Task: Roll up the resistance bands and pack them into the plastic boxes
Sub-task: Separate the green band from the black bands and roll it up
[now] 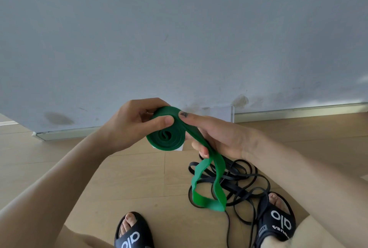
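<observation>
A green resistance band [166,138] is partly wound into a flat coil held in front of me above the floor. My left hand [131,124] grips the coil, thumb across its face. My right hand [217,138] pinches the band where it leaves the coil, and the loose green tail hangs from it in a loop down to about knee height. A tangle of thin black resistance bands [239,184] lies on the wooden floor under my right hand. A clear plastic box [223,113] stands against the wall behind my hands, mostly hidden by them.
A grey wall with a pale skirting board [298,109] runs across just beyond the hands. My two feet in black slides [133,231] rest at the bottom, the right one [278,220] touching the black bands. The floor is light wood planks.
</observation>
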A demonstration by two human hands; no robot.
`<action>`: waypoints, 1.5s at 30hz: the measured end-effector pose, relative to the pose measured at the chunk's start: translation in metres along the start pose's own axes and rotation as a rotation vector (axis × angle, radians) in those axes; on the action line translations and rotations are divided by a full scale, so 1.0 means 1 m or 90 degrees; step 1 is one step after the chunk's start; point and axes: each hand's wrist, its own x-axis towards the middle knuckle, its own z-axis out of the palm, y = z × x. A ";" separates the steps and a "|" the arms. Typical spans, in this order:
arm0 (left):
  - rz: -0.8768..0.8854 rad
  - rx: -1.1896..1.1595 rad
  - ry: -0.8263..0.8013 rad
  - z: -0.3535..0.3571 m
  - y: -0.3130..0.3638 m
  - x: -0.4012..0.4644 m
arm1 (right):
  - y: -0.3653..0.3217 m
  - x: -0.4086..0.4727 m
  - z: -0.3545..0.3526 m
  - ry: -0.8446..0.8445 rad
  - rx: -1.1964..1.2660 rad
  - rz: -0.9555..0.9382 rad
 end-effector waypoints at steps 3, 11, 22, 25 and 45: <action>-0.002 -0.024 0.007 0.002 -0.001 -0.001 | -0.001 -0.002 0.002 -0.037 0.065 0.003; 0.024 0.193 -0.094 0.012 0.005 0.001 | 0.012 0.008 0.004 0.067 -0.091 0.044; 0.053 0.279 -0.078 0.019 0.008 0.004 | 0.005 -0.001 0.002 0.052 -0.212 0.030; 0.004 0.188 -0.032 0.005 0.006 0.002 | -0.007 -0.009 -0.005 0.115 -0.234 -0.021; 0.046 0.253 -0.101 0.013 0.008 -0.001 | 0.006 0.005 0.009 0.049 -0.078 0.031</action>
